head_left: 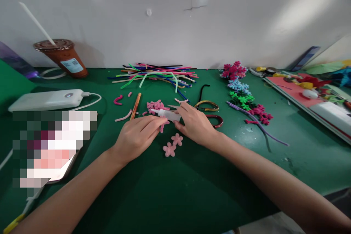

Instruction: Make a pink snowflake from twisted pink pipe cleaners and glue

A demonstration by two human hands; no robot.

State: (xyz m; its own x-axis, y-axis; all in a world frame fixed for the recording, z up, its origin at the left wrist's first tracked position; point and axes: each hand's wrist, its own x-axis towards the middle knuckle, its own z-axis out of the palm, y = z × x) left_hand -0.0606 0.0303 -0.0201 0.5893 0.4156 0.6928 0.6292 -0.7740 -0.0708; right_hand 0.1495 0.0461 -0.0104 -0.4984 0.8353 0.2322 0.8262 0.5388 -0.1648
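Left hand: we see our left hand (138, 135) near the middle of the desk (192, 190), fingers pinched on a small pink flower piece (163, 125) that sits just under the glue bottle.
Right hand: our right hand (193, 122) grasps the glue bottle (167, 114) by its body, the capped tip pointing left toward the left hand's fingertips.
Glue bottle: small, whitish, lying nearly level above the desk middle, between both hands.
Loose flowers: two pink flowers (173, 144) lie on the desk just in front of the hands, touching each other; a heap of pink pieces (155, 106) lies just behind the bottle.
Orange stick: orange stick (135, 106) lies left of that heap.
Pipe cleaners: a mixed-colour bundle of pipe cleaners (156, 75) lies by the back edge.
Headbands: curved headbands (210, 111) lie just right of our right hand.
Finished flowers: a row of coloured flower clusters (242, 93) runs toward the back right.
Left side: a power bank (46, 99) and a drink cup (64, 56) sit toward the back left corner.
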